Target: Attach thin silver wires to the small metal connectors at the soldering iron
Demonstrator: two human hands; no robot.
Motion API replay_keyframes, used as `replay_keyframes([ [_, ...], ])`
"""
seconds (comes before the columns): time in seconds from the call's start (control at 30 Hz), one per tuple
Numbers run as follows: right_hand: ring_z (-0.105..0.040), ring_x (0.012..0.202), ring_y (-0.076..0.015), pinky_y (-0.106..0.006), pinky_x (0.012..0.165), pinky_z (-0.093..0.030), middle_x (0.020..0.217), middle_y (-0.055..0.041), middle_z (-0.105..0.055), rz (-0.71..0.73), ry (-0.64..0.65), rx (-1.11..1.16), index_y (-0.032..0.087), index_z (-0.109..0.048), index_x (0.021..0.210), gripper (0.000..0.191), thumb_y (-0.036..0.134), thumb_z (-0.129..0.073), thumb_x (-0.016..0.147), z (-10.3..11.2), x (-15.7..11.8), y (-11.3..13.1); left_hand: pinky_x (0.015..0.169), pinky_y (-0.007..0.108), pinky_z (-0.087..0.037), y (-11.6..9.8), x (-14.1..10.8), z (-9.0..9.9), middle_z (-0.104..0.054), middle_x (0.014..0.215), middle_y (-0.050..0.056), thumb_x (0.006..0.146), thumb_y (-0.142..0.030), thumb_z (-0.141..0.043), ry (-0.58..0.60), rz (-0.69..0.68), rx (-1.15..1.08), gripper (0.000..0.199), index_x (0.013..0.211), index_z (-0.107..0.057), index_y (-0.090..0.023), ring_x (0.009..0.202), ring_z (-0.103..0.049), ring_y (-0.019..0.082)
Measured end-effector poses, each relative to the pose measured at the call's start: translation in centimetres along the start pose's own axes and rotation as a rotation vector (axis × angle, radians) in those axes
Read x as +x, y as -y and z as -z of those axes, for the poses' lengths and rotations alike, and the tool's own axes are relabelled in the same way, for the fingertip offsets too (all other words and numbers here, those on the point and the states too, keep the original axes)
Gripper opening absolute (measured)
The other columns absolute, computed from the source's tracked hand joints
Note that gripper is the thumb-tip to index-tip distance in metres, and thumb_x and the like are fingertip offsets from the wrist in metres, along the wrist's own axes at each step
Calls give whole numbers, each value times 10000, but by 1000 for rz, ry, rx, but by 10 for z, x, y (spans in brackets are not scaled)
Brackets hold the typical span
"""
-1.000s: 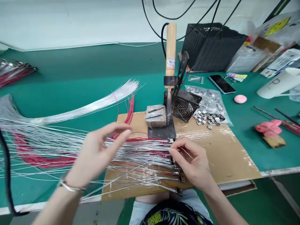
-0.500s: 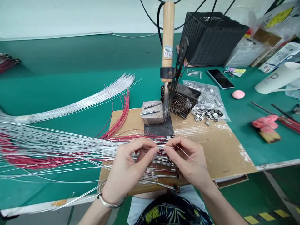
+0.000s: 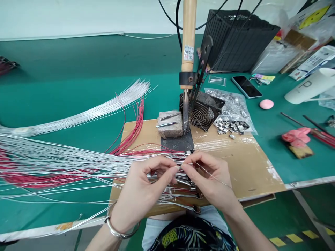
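Silver wires (image 3: pixel 78 157), horizontal, tips pointing right into fingers (image 3: pixel 167 168)

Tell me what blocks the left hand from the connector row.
The right hand lies over the middle of the connector row, between it and the left hand; loose silver wires also cross that gap.
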State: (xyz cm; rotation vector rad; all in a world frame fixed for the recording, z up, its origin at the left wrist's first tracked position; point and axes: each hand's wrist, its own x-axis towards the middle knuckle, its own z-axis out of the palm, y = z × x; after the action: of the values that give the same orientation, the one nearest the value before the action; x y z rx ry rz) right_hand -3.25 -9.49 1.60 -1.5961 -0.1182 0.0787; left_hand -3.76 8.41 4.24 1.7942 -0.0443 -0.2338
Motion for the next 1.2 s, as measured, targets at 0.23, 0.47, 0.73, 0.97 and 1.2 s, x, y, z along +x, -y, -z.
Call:
replay_keyframes([
  [0.23,-553,610,-129,-261,570,-447,725,-11,-670,-11,-18,5,198,-736,844,181,337,-675,942,8,-3,0,568,220,-519,2,2,-2,-720,634,-10,887,-243,-714,-101,-42,17,109,793,-752,-205,583,-649,141],
  [0.47,-518,566,-118,-247,518,-423,670,3,-649,-54,-39,-23,187,-717,746,133,266,-806,805,-2,-14,6,580,198,-515,3,2,-5,-760,740,-21,867,-228,-739,-156,-82,62,65,808,-768,-227,615,-643,121],
  [0.73,-469,526,-92,-231,483,-352,611,25,-616,-70,-117,77,196,-745,724,165,293,-814,838,-2,-11,-2,553,209,-484,-3,-3,2,-721,692,-29,875,-263,-741,-117,-62,45,81,801,-768,-241,587,-580,116],
  [0.97,-489,543,-87,-229,495,-359,621,30,-630,-2,-86,10,199,-747,724,143,244,-812,843,2,-11,-3,482,180,-448,0,-2,7,-681,699,-25,911,-315,-731,-45,33,-72,117,830,-753,-233,526,-526,88],
  [1.2,-490,529,-83,-218,492,-376,599,38,-613,51,-65,-1,195,-745,742,116,199,-773,854,6,-10,-5,534,178,-416,-7,-3,4,-679,700,-34,915,-276,-733,-82,17,-32,122,808,-747,-219,562,-507,76],
])
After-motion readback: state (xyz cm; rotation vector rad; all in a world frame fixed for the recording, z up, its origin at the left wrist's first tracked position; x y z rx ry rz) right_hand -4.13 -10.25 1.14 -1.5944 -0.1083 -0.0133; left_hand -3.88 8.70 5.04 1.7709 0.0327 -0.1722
